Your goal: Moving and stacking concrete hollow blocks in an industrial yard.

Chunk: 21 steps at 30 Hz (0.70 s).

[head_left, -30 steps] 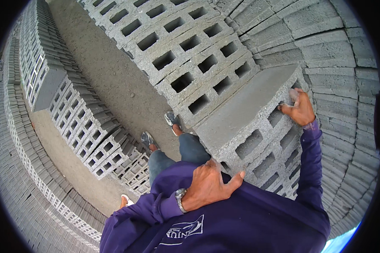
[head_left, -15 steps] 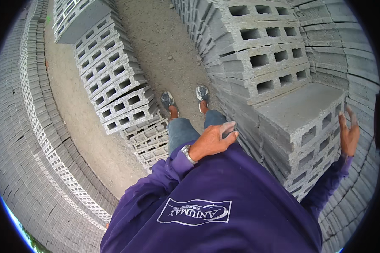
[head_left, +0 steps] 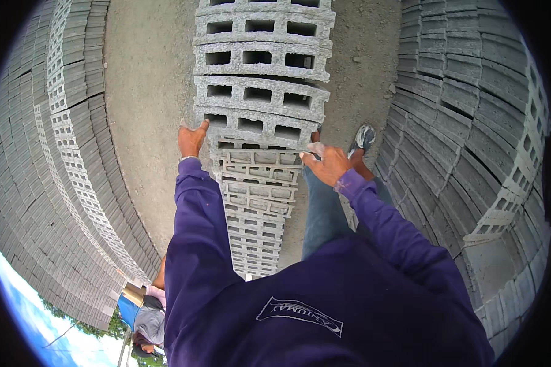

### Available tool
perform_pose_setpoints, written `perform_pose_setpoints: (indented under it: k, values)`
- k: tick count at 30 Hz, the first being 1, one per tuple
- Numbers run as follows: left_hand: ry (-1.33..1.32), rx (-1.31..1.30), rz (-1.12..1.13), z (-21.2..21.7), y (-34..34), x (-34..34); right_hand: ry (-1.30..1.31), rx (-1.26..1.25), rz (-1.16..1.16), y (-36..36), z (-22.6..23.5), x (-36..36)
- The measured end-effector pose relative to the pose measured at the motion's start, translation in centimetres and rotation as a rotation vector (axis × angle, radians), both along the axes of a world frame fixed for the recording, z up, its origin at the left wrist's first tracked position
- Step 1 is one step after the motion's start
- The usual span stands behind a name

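A row of grey hollow concrete blocks runs away from me down the middle. Both my hands are at the ends of its nearest top block (head_left: 269,126), which lies against the block behind it. My left hand (head_left: 192,142) is at its left end, fingers apart, the thumb at the block's edge. At its near right corner is my right hand (head_left: 329,165), fingers bent but apart, thumb just below the block's lower edge. Whether the fingertips press on the block is hard to tell. Lower blocks (head_left: 257,202) are stacked beneath, towards me.
A long block wall (head_left: 453,116) stands close on the right, with a bare block top (head_left: 493,266) at its near end. Another block stack (head_left: 82,165) lines the left beyond a dirt strip (head_left: 147,104). A person (head_left: 150,321) is at lower left.
I have turned from the right-hand stack to the middle row. My right hand has left the right stack's blocks, and my left hand has moved out from my body. The person at lower left has come into view.
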<state>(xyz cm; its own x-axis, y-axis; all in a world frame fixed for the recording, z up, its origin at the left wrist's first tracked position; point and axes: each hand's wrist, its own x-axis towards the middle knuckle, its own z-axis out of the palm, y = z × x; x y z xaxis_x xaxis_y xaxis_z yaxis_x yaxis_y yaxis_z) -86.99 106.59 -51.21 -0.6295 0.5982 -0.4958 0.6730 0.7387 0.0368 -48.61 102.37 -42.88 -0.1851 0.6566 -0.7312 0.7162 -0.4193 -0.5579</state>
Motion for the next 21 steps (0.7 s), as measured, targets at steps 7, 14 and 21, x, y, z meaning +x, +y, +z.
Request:
perform_pose_setpoints:
  k: [7,14,21]
  values:
    - [-0.423,-0.212,-0.062,-6.2,2.5,-7.0,-0.146,-0.173,0.220,1.4,-10.6,-13.1]
    - [-0.397,0.047,0.097,-6.3,-2.2,-6.0,-0.287,-0.194,-0.031,-0.4,-12.1,-15.6]
    - [-0.069,0.015,0.136,4.8,-9.5,6.8,-0.331,-0.074,-0.145,-2.5,-11.0,-6.2]
